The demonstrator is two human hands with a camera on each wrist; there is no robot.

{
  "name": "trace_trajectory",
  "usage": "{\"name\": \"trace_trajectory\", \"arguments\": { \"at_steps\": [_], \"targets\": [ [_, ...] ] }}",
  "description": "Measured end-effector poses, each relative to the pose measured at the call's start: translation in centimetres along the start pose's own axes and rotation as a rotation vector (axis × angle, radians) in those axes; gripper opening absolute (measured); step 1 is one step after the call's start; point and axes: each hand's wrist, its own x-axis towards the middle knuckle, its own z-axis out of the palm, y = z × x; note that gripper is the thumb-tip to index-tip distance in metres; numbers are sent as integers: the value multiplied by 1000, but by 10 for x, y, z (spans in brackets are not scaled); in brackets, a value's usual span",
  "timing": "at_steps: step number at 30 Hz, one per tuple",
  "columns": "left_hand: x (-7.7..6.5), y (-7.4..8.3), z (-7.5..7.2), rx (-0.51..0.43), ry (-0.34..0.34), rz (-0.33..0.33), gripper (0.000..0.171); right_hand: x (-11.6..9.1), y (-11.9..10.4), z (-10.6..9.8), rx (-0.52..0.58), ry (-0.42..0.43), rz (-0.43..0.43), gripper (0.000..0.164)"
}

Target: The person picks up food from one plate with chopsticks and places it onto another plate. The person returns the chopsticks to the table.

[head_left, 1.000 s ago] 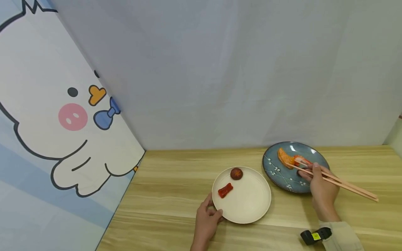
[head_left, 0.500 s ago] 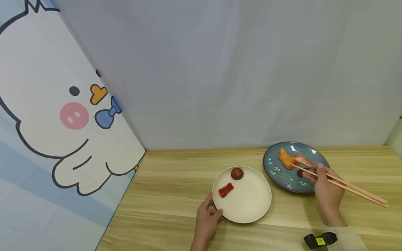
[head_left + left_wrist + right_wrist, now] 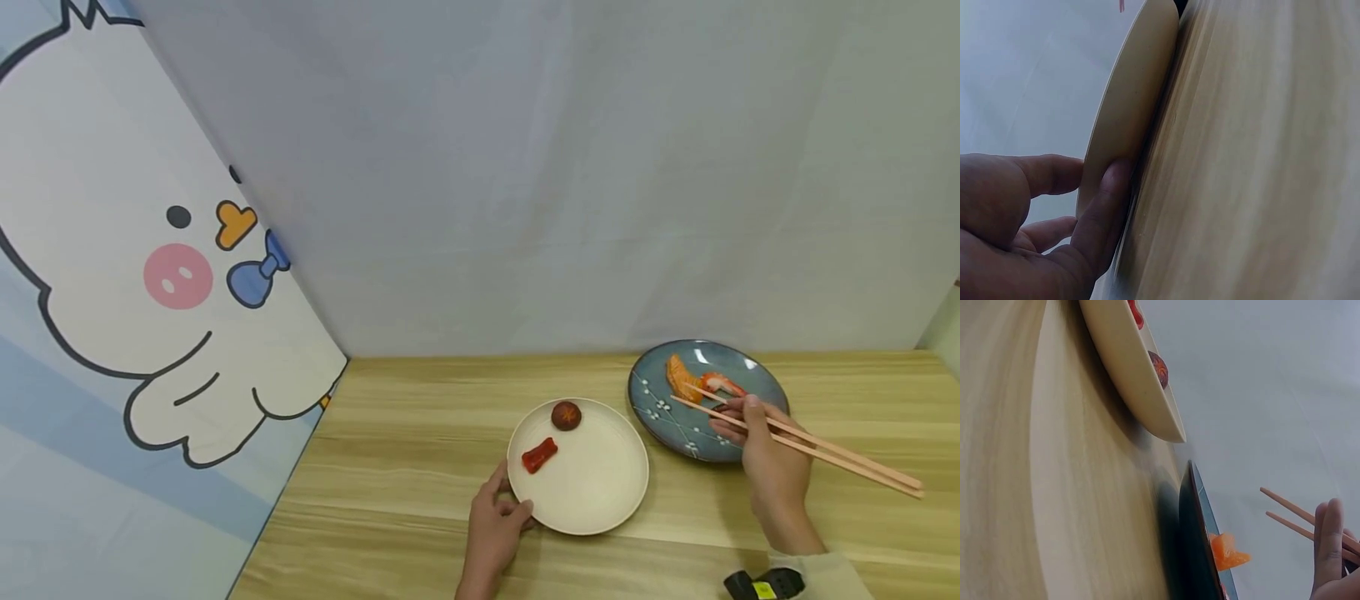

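My left hand (image 3: 491, 529) grips the near left rim of a cream plate (image 3: 592, 479), thumb and fingers on either side of the edge in the left wrist view. On that plate lie a brown mushroom (image 3: 566, 415) with a star cut and a small red bone-shaped piece (image 3: 540, 455). Held in my right hand (image 3: 776, 467) is a pair of chopsticks (image 3: 885, 473), tips apart. These tips hover over a blue plate (image 3: 675, 433), near an orange salmon slice (image 3: 677, 373); the right wrist view shows them clear of it. A red-and-white shrimp (image 3: 722, 383) lies beside the salmon.
Both plates stand on a wood-grain table (image 3: 390, 467), the blue one behind and right of the cream one. A grey curtain (image 3: 525, 183) hangs along the table's back edge. At left is a cartoon-printed cloth (image 3: 97, 250).
The chopstick tips have moved left, away from the shrimp and across the salmon. My right hand went slightly right, then back left. The left hand and cream plate have stayed put.
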Motion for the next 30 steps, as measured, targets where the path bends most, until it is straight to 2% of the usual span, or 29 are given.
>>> {"name": "trace_trajectory", "arguments": {
  "at_steps": [6,16,23,30],
  "targets": [
    [-1,0,-1,-10,-8,-2,75,-6,5,5,-40,-69,-14,27],
    [1,-2,-1,6,-6,-2,74,-12,15,13,-213,-238,-150,24],
    [1,-4,-2,-7,-12,3,75,-14,24,16,-198,-355,-184,26],
    [1,-2,-1,-12,-15,8,75,-15,31,20,-259,-397,-197,29]
  ]
}}
